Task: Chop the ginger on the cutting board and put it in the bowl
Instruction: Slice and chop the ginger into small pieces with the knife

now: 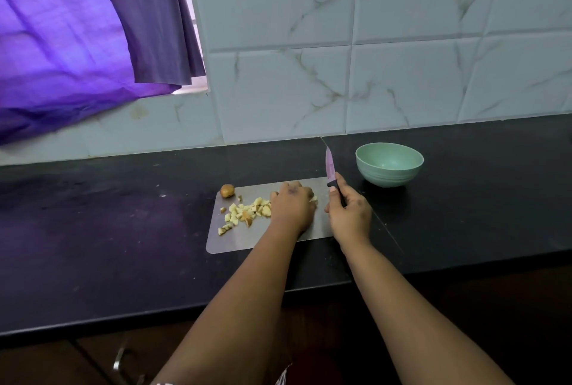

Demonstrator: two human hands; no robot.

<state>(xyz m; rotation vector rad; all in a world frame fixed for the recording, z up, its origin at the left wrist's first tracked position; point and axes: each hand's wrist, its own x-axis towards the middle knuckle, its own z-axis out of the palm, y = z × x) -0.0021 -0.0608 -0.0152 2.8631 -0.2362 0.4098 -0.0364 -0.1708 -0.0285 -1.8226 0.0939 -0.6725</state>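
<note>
- Chopped ginger pieces (244, 214) are seen scattered as pale yellow cubes on the left half of the cutting board (266, 239); a few more pieces are seen at the fingertips of the left hand (292, 206).
- One unpeeled brown ginger knob (227, 190) is set apart at the board's far left corner.
- The left hand is laid palm-down on the board, fingers bent over the pieces at its far side; whether its grip is pinching any of them cannot be told.
- The right hand (349, 213) is held at the board's right edge, its grip curled round the dark handle of a knife (330, 168), purple blade pointed up and away.
- A green bowl (389, 164) is stood upright on the black desk (108, 230), just beyond the knife, apart from the board.
- Marbled wall tiles (402, 44) and a purple curtain (71, 44) are noted behind.
</note>
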